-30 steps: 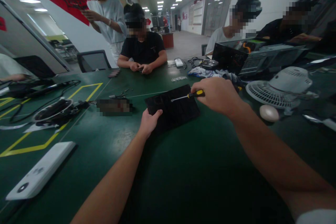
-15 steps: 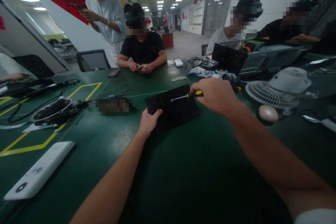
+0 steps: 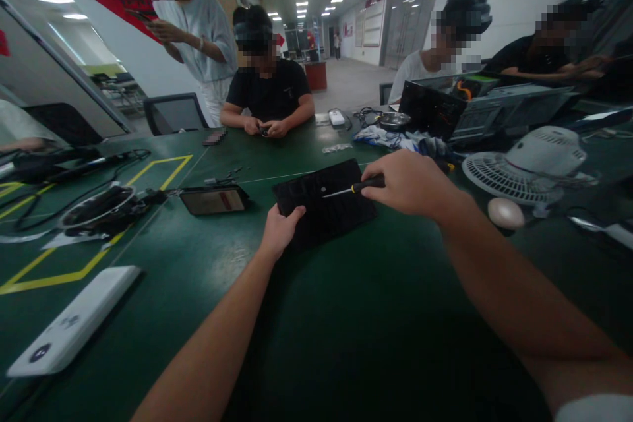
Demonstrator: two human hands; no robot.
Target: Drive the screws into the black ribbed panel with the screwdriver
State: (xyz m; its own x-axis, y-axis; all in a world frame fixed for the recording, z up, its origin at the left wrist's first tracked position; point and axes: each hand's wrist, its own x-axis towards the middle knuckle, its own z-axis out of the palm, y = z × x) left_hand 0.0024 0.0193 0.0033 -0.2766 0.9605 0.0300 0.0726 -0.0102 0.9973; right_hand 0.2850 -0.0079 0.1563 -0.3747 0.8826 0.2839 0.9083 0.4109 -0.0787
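Observation:
A flat black panel (image 3: 336, 221) lies tilted on the green table (image 3: 376, 316) in front of me. My left hand (image 3: 283, 231) grips its near left corner, the thumb on top and the fingers hidden at the edge. In my right hand (image 3: 408, 181) is a screwdriver (image 3: 355, 188) with a black and yellow handle, its shaft pointing left across the panel. Close to the screwdriver's tip sits a small shiny round piece (image 3: 323, 189), likely a screw, on the dark surface. Whether tip and piece touch, I cannot tell.
To the left stand a propped-up phone (image 3: 215, 201), a cable bundle (image 3: 101, 208) and a white power strip (image 3: 74, 320). A white fan (image 3: 519, 168) and a round pale object (image 3: 505, 213) are at the right. Across the table a person (image 3: 270, 95) sits near an open computer case (image 3: 445, 109).
My right hand has turned the screwdriver and its tip has shifted slightly down, off the shiny round piece. My left hand and the panel have stayed put.

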